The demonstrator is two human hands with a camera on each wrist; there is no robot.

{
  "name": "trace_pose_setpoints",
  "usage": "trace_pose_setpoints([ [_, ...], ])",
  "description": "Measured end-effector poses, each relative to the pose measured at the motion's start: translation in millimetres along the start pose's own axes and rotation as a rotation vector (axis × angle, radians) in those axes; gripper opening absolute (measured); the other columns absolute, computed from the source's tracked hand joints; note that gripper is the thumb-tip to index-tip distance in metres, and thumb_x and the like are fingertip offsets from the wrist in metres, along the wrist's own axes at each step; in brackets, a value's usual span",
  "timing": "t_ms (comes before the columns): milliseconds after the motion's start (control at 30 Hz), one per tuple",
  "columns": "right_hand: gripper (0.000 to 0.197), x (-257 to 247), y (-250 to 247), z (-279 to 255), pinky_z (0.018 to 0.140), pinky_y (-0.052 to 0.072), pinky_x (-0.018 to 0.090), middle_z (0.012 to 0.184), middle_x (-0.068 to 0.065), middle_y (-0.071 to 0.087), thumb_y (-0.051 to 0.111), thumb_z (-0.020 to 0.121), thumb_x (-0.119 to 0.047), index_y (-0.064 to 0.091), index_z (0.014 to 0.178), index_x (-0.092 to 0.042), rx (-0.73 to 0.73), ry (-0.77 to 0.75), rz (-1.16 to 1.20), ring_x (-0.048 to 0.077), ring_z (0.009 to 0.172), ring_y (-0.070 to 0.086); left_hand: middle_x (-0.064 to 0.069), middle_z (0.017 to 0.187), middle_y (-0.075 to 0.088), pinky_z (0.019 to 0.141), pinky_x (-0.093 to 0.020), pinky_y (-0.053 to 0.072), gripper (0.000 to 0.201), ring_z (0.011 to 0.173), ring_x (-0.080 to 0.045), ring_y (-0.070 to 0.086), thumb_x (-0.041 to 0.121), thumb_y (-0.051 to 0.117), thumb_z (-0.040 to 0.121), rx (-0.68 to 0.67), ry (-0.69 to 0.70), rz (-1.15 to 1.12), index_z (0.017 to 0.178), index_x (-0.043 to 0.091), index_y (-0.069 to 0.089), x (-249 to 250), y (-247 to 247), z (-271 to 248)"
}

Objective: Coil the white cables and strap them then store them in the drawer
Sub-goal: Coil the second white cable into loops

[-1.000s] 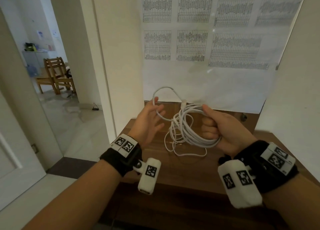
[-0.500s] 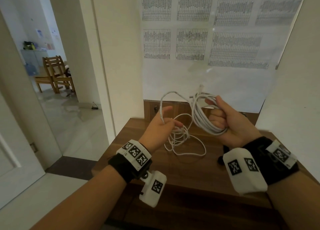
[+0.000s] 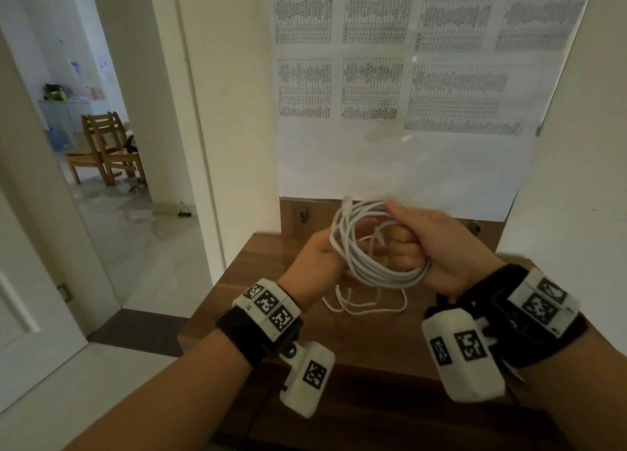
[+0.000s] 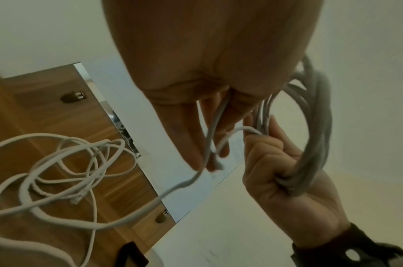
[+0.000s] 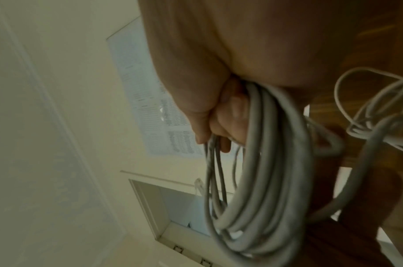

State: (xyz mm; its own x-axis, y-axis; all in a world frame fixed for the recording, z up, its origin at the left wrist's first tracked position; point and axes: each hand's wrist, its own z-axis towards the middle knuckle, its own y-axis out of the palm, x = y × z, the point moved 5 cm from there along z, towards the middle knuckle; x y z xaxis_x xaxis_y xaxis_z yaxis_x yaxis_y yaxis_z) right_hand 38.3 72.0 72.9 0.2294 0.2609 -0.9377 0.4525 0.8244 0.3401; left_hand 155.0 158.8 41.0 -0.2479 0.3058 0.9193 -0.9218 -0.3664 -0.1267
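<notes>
A coil of white cable (image 3: 376,267) hangs in the air over the wooden table (image 3: 268,264). My right hand (image 3: 437,243) grips it in a fist, thumb on top. My left hand (image 3: 317,255) is at the coil's left side, its fingers reaching behind the loops. In the left wrist view a loose strand (image 4: 213,126) runs pinched between the left hand's fingers (image 4: 191,137) and trails down to the uncoiled cable (image 4: 59,171) on the table. The right wrist view shows the bundled coil (image 5: 264,180) under the right hand's fingers (image 5: 230,115). A clear plug (image 3: 346,200) sticks up from the coil. No strap or drawer is visible.
Loose cable loops (image 3: 366,303) lie on the table below the hands. A wooden backboard (image 3: 319,214) with metal fittings and a wall of printed sheets (image 3: 373,87) stand behind. A white wall (image 3: 576,230) closes the right side. An open doorway with wooden chairs (image 3: 105,145) lies left.
My left hand has moved right, bringing its strand up against the coil. The coil in my right hand has grown by a loop, and less cable lies loose on the table.
</notes>
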Motion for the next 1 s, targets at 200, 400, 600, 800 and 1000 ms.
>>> trace_pose_setpoints([
  [200, 0.028, -3, -3, 1, 0.037, 0.029, 0.02, 0.053, -0.005, 0.027, 0.048, 0.104, -0.026, 0.062, 0.103, -0.002, 0.095, -0.153, -0.129, 0.008, 0.041, 0.024, -0.007, 0.072, 0.064, 0.057, -0.026, 0.048, 0.022, 0.059, -0.016, 0.06, 0.01, 0.053, 0.092, -0.044, -0.193, -0.429, 0.083, 0.013, 0.072, -5, 12, -8],
  [400, 0.029, -14, -4, -4, 0.059, 0.046, 0.021, 0.07, -0.004, 0.065, 0.057, 0.099, -0.036, 0.075, 0.097, -0.014, 0.43, -0.513, -0.816, 0.007, 0.059, 0.055, -0.007, 0.063, 0.063, 0.05, -0.023, 0.029, 0.047, 0.044, -0.014, 0.045, 0.039, 0.04, 0.097, -0.116, -0.249, -0.851, 0.079, 0.006, 0.067, 1, 22, -6],
  [600, 0.058, -5, -7, 13, 0.05, 0.034, 0.024, 0.067, 0.019, 0.046, 0.052, 0.098, -0.05, 0.068, 0.085, 0.004, 0.371, -0.268, -0.917, 0.023, 0.06, 0.046, -0.01, 0.053, 0.061, 0.045, -0.023, 0.024, 0.079, 0.034, -0.013, 0.039, 0.06, 0.027, 0.098, -0.055, -0.283, -0.811, 0.074, -0.003, 0.067, -2, 26, -3],
  [800, 0.053, -11, -9, 13, 0.048, 0.027, 0.026, 0.06, 0.016, 0.038, 0.057, 0.097, -0.047, 0.047, 0.064, -0.008, 0.377, -0.335, -0.99, 0.021, 0.051, 0.036, -0.01, 0.063, 0.064, 0.059, -0.032, 0.042, 0.075, 0.051, -0.021, 0.054, 0.068, 0.03, 0.094, 0.012, -0.294, -0.765, 0.087, 0.004, 0.069, -7, 18, 1],
  [1000, 0.058, 0, -15, 21, 0.053, 0.035, 0.027, 0.056, 0.016, 0.049, 0.052, 0.099, -0.049, 0.058, 0.063, -0.003, 0.391, -0.303, -0.997, 0.016, 0.051, 0.044, -0.015, 0.082, 0.065, 0.087, -0.045, 0.055, 0.046, 0.089, -0.031, 0.065, 0.041, 0.069, 0.085, 0.105, -0.223, -0.59, 0.097, -0.003, 0.065, -7, 19, 3],
])
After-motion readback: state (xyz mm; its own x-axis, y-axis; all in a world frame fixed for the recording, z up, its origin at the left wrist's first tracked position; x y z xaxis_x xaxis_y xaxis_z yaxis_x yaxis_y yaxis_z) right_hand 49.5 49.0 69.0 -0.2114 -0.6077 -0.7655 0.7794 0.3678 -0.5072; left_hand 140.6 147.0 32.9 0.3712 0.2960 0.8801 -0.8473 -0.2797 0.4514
